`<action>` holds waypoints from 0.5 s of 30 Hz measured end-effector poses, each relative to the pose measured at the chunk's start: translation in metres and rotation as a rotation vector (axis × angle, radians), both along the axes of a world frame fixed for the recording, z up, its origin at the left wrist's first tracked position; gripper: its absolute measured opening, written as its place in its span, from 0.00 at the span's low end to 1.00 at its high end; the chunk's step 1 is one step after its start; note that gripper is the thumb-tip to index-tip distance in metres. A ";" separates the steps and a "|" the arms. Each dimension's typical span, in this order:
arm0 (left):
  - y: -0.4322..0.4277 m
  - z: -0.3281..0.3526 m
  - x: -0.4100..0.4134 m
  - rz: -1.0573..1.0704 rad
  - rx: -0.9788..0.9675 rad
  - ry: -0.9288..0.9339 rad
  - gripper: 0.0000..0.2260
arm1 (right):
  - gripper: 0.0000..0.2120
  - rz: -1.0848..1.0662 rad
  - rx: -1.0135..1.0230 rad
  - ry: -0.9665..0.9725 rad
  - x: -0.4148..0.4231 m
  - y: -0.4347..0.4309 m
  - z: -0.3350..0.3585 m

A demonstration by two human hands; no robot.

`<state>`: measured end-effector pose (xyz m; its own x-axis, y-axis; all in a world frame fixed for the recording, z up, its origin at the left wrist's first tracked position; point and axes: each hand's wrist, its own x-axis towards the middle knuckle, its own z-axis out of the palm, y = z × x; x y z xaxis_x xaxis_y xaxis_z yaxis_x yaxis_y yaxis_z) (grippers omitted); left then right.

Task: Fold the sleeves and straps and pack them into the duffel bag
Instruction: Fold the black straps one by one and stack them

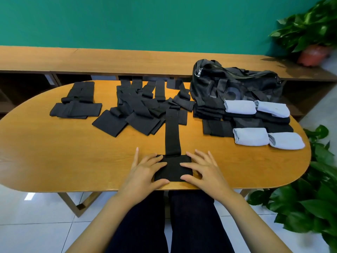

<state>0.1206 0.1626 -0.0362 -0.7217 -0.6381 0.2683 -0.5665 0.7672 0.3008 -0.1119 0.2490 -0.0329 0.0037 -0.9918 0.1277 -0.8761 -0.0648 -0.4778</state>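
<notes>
Green wall (164,21) backed an oval wooden table (54,161). At its near edge, the left hand (144,172) and right hand (204,170) lay flat with straight fingers, pressing the folded end of a black strap (173,168) whose tail ran toward the far edge. A heap of loose black straps (138,108) lay mid-table. At the far right sat the black duffel bag (237,83), with rolled pale-blue sleeves (251,138) just before it.

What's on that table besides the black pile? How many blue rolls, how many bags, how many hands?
Pale blue rolls: 4
Duffel bag: 1
Hands: 2, left hand and right hand
Total: 7
Black pieces overlap too much to count.
</notes>
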 end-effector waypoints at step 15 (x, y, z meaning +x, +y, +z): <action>0.004 0.005 -0.003 0.045 -0.112 0.094 0.25 | 0.17 0.034 -0.426 0.214 -0.007 0.004 -0.012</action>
<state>0.1176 0.1667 -0.0315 -0.6610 -0.6317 0.4051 -0.5746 0.7732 0.2681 -0.1190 0.2530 -0.0452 0.1061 -0.8499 0.5162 -0.9457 -0.2466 -0.2116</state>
